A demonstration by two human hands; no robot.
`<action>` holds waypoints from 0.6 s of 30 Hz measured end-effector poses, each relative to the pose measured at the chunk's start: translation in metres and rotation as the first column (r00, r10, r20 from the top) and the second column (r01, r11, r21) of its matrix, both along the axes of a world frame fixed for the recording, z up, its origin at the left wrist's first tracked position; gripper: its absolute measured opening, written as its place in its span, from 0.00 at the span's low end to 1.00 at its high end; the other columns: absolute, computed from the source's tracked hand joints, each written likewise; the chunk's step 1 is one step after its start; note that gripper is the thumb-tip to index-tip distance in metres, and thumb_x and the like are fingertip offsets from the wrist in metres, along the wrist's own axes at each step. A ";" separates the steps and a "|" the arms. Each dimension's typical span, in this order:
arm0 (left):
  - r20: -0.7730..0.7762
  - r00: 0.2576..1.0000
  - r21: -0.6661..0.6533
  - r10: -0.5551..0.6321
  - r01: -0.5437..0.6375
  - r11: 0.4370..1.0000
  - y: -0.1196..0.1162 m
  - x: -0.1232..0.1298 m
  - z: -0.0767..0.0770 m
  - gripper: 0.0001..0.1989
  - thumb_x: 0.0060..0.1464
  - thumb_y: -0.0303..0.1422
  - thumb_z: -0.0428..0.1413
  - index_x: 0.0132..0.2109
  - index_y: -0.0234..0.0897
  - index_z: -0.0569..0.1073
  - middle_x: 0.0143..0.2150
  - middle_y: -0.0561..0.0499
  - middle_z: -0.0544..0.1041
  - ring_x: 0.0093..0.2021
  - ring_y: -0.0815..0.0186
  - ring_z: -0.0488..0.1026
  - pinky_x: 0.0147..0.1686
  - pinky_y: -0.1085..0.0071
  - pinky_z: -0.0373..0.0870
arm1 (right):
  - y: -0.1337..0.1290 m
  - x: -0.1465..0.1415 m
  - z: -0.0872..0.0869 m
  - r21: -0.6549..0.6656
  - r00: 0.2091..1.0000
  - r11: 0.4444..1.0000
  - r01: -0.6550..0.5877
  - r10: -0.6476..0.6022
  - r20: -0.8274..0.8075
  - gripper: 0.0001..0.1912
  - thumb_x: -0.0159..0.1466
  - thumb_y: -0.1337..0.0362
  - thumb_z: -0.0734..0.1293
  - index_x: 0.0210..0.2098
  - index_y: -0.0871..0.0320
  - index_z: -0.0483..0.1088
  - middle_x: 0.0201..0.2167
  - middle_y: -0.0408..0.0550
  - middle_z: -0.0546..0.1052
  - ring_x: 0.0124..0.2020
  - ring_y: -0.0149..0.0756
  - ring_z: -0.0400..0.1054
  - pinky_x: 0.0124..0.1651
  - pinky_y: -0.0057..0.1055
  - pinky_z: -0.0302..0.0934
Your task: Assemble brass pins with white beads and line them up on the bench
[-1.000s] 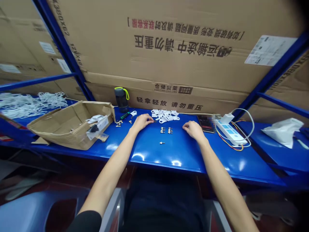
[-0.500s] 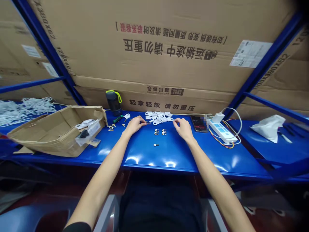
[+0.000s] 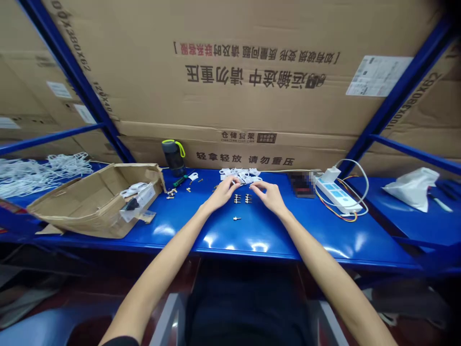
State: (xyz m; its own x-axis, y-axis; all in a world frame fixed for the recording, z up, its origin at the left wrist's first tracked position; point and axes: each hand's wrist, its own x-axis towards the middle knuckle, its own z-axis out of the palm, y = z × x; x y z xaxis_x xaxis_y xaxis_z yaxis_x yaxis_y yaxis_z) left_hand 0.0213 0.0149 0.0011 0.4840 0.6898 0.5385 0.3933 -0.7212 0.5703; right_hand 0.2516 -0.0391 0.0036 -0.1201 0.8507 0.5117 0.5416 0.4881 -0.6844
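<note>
My left hand (image 3: pixel 224 192) is closed in a pinch at the near edge of a pile of white plastic pieces (image 3: pixel 240 174). A thin, small piece shows at its fingertips, too small to name. Facing it from the right, my right hand (image 3: pixel 269 196) has thumb and forefinger brought together; whatever they hold is too small to make out. Below the fingertips, small metal pins with white ends lie in a left group (image 3: pixel 237 198) and a right group (image 3: pixel 248 198). One single pin (image 3: pixel 236 218) lies nearer the table's front edge.
Left stand an open cardboard box (image 3: pixel 90 216) with plastic-wrapped items, a dark bottle (image 3: pixel 173 158), a green-handled tool (image 3: pixel 180 181) and small brass-coloured parts (image 3: pixel 171 193). Right lie a phone (image 3: pixel 301 185), a power strip (image 3: pixel 338 196) with cables and a white bag (image 3: pixel 412 187). Cardboard walls the back.
My left hand has moved right, from the left side of the white pile to just beside my right hand. My right hand has come slightly inward. The camera view has shifted a little.
</note>
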 end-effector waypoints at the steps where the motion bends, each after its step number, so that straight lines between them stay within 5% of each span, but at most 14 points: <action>1: -0.006 1.000 -0.006 -0.019 0.019 1.000 -0.003 0.004 0.000 0.11 0.72 0.39 0.49 0.47 0.37 0.71 0.46 0.46 0.77 0.47 0.61 0.73 0.53 0.66 0.69 | 0.000 -0.002 -0.001 -0.018 0.999 1.000 -0.014 0.013 -0.052 0.14 0.69 0.51 0.67 0.40 0.52 0.80 0.42 0.46 0.85 0.42 0.42 0.79 0.53 0.39 0.71; 8: -0.063 0.998 0.042 -0.026 0.029 0.999 -0.017 0.010 0.002 0.12 0.74 0.38 0.46 0.49 0.37 0.70 0.46 0.45 0.76 0.48 0.60 0.73 0.52 0.65 0.69 | 0.005 -0.004 -0.005 -0.094 0.922 0.980 -0.174 0.129 -0.366 0.16 0.62 0.49 0.74 0.40 0.55 0.81 0.40 0.49 0.85 0.43 0.47 0.81 0.53 0.43 0.74; 18: -0.092 0.996 0.110 -0.004 0.015 0.994 -0.020 0.009 0.007 0.12 0.74 0.37 0.45 0.48 0.37 0.70 0.46 0.45 0.74 0.47 0.59 0.74 0.52 0.63 0.70 | 0.002 -0.005 -0.001 -0.101 0.904 0.979 -0.179 0.123 -0.410 0.21 0.59 0.45 0.76 0.39 0.57 0.81 0.40 0.50 0.84 0.42 0.45 0.80 0.52 0.42 0.73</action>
State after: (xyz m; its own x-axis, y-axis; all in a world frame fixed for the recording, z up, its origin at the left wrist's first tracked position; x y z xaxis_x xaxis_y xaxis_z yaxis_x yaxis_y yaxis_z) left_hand 0.0307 -0.0053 0.0077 0.5408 0.6235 0.5647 0.4327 -0.7818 0.4489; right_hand 0.2461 -0.0367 0.0026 -0.0617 0.9019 0.4274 0.1362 0.4318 -0.8916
